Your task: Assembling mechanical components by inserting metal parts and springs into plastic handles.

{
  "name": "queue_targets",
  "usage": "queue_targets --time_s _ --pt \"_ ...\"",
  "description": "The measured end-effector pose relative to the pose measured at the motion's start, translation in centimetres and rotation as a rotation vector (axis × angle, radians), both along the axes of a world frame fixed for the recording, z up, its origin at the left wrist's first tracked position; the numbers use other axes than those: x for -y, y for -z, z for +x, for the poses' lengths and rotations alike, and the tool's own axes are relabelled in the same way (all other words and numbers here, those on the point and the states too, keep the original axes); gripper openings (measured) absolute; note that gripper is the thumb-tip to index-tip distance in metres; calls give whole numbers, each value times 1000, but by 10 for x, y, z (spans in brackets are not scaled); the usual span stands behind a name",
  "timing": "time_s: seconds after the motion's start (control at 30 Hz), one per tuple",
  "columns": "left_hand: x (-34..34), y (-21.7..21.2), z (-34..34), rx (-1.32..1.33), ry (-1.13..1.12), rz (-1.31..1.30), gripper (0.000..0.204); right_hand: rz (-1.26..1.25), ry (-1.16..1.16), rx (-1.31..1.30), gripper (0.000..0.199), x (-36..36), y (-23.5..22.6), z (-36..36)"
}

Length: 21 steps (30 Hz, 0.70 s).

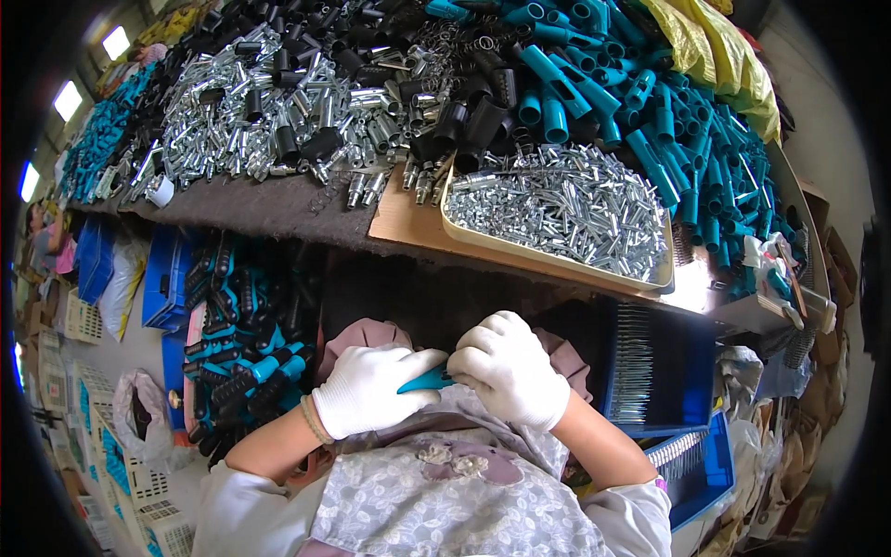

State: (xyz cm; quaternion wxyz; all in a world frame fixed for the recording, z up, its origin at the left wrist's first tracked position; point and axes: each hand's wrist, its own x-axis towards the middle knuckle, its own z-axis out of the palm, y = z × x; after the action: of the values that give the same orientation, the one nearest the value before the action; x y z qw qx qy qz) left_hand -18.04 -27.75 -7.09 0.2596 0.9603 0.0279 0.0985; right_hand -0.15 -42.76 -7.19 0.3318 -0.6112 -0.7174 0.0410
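Observation:
Close before my apron, both white-gloved hands meet over a teal plastic piece (428,380), which shows only as a short stretch between them. My left hand (371,388) is closed round it, thumb and fingers along its sides. The fingers of my right hand (506,369) are bent and closed over its right end, where a small dark part shows. Most of the piece is covered by the gloves, so its full shape cannot be made out. Beyond my hands, a shallow cream tray (557,249) at the bench edge holds many small metal pins (566,204).
Heaped on the bench are teal plastic tubes (664,116), shiny metal parts (223,121) and black sleeves (484,130). Teal-and-black handles (246,376) fill a container at my left. Blue bins (673,420) with rows of metal rods (631,362) stand at my right.

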Motion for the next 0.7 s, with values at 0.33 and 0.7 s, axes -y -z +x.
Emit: queue_targets --time_s 0.33,0.7 --pt "-2 24 2 -93 19 104 40 -430 100 120 23 -15 -25 -20" --pt "15 21 -1 -158 147 42 44 -952 -147 -567 48 0 28 27"
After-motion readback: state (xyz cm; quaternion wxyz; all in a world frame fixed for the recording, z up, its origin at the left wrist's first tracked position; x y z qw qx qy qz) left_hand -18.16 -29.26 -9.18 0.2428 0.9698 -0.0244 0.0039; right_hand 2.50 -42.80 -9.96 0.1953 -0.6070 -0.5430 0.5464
